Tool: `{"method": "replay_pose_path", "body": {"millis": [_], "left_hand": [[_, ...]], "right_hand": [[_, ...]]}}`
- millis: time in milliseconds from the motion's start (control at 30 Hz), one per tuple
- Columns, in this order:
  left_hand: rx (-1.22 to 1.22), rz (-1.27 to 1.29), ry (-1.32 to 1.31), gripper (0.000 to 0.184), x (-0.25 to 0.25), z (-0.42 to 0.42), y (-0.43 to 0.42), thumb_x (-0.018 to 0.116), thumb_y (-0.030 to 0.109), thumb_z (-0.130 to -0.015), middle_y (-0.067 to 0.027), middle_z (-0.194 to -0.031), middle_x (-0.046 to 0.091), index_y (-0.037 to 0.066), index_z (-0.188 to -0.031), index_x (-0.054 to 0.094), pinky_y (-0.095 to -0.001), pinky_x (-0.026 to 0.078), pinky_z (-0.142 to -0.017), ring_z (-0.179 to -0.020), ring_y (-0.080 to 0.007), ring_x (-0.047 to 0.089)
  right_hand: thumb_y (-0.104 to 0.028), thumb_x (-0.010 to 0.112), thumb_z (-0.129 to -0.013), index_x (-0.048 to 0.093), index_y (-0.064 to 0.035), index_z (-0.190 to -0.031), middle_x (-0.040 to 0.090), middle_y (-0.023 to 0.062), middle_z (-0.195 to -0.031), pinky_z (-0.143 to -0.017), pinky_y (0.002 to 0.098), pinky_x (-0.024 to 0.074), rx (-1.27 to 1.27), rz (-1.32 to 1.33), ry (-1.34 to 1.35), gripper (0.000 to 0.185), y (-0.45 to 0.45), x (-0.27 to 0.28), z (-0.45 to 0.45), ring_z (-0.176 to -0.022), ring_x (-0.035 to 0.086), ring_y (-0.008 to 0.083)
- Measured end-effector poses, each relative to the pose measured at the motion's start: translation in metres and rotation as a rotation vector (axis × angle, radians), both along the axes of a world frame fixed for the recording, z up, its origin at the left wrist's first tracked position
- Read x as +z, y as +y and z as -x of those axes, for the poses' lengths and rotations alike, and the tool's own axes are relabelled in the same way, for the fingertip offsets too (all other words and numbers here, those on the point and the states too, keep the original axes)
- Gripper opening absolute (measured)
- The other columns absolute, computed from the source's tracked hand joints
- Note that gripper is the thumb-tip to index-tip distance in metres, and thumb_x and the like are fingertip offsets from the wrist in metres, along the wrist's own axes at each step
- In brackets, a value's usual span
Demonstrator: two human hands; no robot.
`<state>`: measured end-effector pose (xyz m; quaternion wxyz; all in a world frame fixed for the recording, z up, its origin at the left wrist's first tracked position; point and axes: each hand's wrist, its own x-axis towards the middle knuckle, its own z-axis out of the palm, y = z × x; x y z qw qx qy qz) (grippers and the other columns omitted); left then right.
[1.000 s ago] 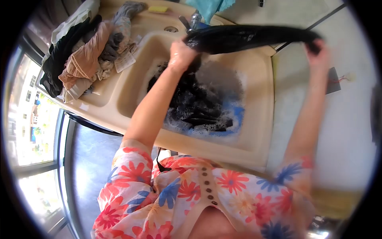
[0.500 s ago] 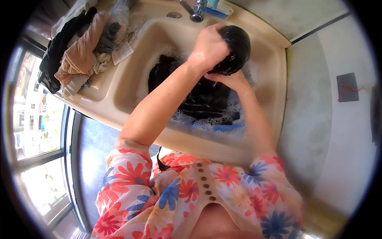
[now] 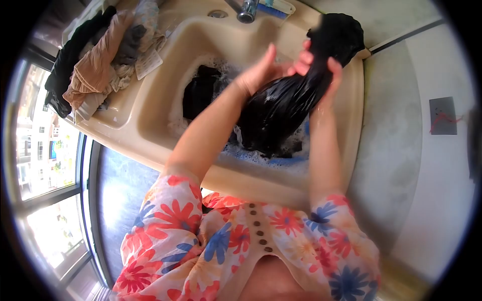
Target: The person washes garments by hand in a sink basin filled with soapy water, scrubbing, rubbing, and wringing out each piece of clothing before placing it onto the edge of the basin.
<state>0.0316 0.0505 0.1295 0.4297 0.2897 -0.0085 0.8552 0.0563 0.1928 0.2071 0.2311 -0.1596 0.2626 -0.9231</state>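
Note:
A wet black garment [image 3: 291, 98] stretches up from the soapy water, with its bunched end hanging over the sink's right rim. My right hand [image 3: 329, 85] grips it just below that bunched end, thumb on the right side. Close by on the left, my left hand [image 3: 263, 70] is open with its thumb raised. Its fingertips lie beside the garment, and whether they touch it is unclear. More black cloth [image 3: 201, 93] sits in the suds on the left of the beige sink basin [image 3: 160, 95].
A pile of damp clothes [image 3: 93, 70] lies on the sink's left ledge. The faucet [image 3: 247, 11] stands at the back, with a blue-bristled brush [image 3: 273, 10] beside it. A wall [image 3: 391, 125] borders the sink's right side, and a window [image 3: 50, 150] is on the left.
The black garment, bunched into a shiny ball between both hands before, is now drawn out long toward the upper right. My left hand has opened off it; my right hand has moved up and right.

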Motion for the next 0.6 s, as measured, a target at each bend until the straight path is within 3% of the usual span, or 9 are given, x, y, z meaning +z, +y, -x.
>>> {"method": "replay_pose_path", "body": {"millis": [33, 100, 133, 167, 233, 267, 300, 400, 600], "left_hand": [[-0.159, -0.095, -0.301, 0.085, -0.008, -0.025, 0.012, 0.033, 0.069, -0.076, -0.0080, -0.128, 0.044, 0.005, -0.132, 0.032, -0.0301, 0.030, -0.101, -0.115, -0.0184, 0.042], [-0.157, -0.073, -0.532, 0.088, -0.017, -0.054, 0.027, 0.037, 0.069, -0.072, -0.0080, -0.131, 0.041, 0.005, -0.132, 0.032, -0.0313, 0.026, -0.104, -0.120, -0.0197, 0.038], [-0.181, -0.139, -0.389, 0.088, -0.015, -0.060, 0.032, 0.042, 0.066, -0.069, -0.0073, -0.131, 0.041, 0.005, -0.131, 0.033, -0.0322, 0.027, -0.104, -0.119, -0.0194, 0.038], [-0.273, -0.128, -0.620, 0.080, -0.017, -0.066, 0.036, 0.050, 0.059, -0.074, -0.0092, -0.130, 0.042, 0.005, -0.131, 0.034, -0.0332, 0.028, -0.103, -0.118, -0.0200, 0.040], [0.172, 0.661, -0.417, 0.069, 0.000, -0.082, 0.043, 0.063, 0.045, -0.076, -0.0119, -0.122, 0.049, 0.003, -0.126, 0.040, -0.0349, 0.035, -0.097, -0.110, -0.0215, 0.048], [0.182, 0.741, -0.401, 0.063, 0.000, -0.087, 0.050, 0.066, 0.038, -0.075, -0.0123, -0.116, 0.052, 0.001, -0.121, 0.045, -0.0357, 0.039, -0.093, -0.105, -0.0218, 0.051], [0.190, 0.820, -0.386, 0.056, -0.002, -0.092, 0.060, 0.069, 0.031, -0.074, -0.0127, -0.111, 0.056, 0.000, -0.116, 0.049, -0.0365, 0.042, -0.090, -0.099, -0.0222, 0.054], [0.206, 0.898, -0.635, 0.041, -0.005, -0.101, 0.078, 0.072, 0.021, -0.070, -0.0126, -0.097, 0.060, -0.003, -0.099, 0.058, -0.0366, 0.047, -0.078, -0.088, -0.0224, 0.058], [0.136, 0.924, -0.504, 0.026, -0.003, -0.091, 0.064, 0.069, 0.010, -0.069, -0.0097, -0.086, 0.061, -0.001, -0.091, 0.060, -0.0363, 0.050, -0.066, -0.074, -0.0202, 0.060]], "right_hand": [[-0.032, 0.056, -0.074, 0.045, -0.0025, -0.107, 0.052, 0.0055, -0.080, -0.075, 0.0391, 0.0444, -0.086, -0.026, -0.026, 0.045, 0.003, -0.001, 0.003, -0.069, 0.053, 0.0200], [-0.033, 0.055, -0.074, 0.044, -0.0026, -0.107, 0.052, 0.0045, -0.081, -0.075, 0.0368, 0.0447, -0.258, -0.072, -0.080, 0.047, 0.008, -0.006, 0.018, -0.070, 0.053, 0.0177], [-0.033, 0.056, -0.073, 0.050, -0.0020, -0.099, 0.054, 0.0044, -0.077, -0.070, 0.0334, 0.0459, -0.225, -0.057, -0.092, 0.041, 0.013, -0.013, 0.029, -0.067, 0.054, 0.0171], [-0.033, 0.056, -0.073, 0.052, -0.0019, -0.094, 0.055, 0.0051, -0.075, -0.069, 0.0332, 0.0461, -0.248, -0.179, -0.130, 0.037, 0.017, -0.020, 0.035, -0.065, 0.054, 0.0179], [-0.031, 0.056, -0.073, 0.056, -0.0017, -0.086, 0.057, 0.0067, -0.072, -0.065, 0.0326, 0.0466, -0.296, -0.424, -0.208, 0.032, 0.024, -0.039, 0.045, -0.063, 0.055, 0.0197], [-0.027, 0.062, -0.069, 0.060, -0.0024, -0.076, 0.059, 0.0068, -0.070, -0.062, 0.0319, 0.0469, -0.325, -0.491, -0.296, 0.025, 0.028, -0.057, 0.051, -0.062, 0.056, 0.0207], [-0.022, 0.068, -0.064, 0.062, 0.0004, -0.079, 0.060, 0.0056, -0.075, -0.066, 0.0300, 0.0463, -0.667, -0.662, -0.316, 0.027, 0.029, -0.081, 0.067, -0.066, 0.056, 0.0178], [-0.015, 0.072, -0.058, 0.063, 0.0052, -0.079, 0.061, 0.0058, -0.081, -0.069, 0.0271, 0.0441, -0.895, -0.962, -0.136, 0.030, 0.025, -0.114, 0.078, -0.072, 0.054, 0.0147], [-0.016, 0.075, -0.062, 0.062, 0.0027, -0.092, 0.061, 0.0053, -0.089, -0.074, 0.0287, 0.0451, -0.705, -0.821, -0.221, 0.038, 0.045, -0.098, 0.083, -0.080, 0.056, 0.0152]]}}
